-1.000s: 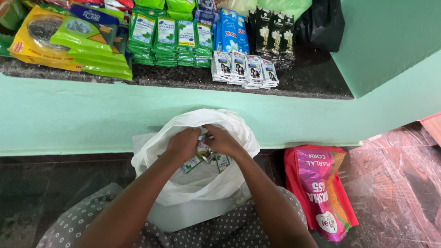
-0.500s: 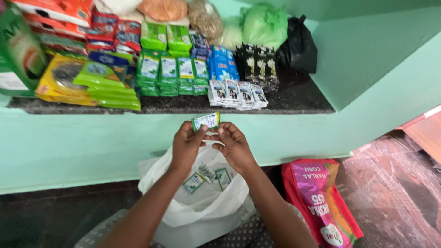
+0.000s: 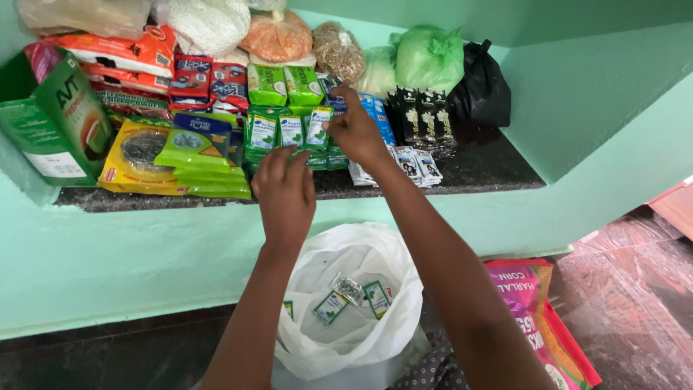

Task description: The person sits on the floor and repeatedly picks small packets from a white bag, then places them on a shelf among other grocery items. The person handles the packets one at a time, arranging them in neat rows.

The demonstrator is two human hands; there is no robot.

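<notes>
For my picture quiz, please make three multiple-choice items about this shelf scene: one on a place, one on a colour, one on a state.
1. Where is the right hand?
A. inside the white bag
B. up at the green sachets on the shelf
C. on the pink sack

2. What colour is the knotted bag at the right end of the shelf?
A. black
B. red
C. yellow

3. In what state is the white plastic bag below the shelf?
A. tied shut
B. folded flat
C. open, with a few sachets inside

Answers:
1 B: its fingers pinch a green sachet by the stacked row, while the left hand hovers at the shelf edge.
2 A: it is black, beside a light green bag.
3 C: its mouth gapes and small sachets lie at the bottom.
</notes>
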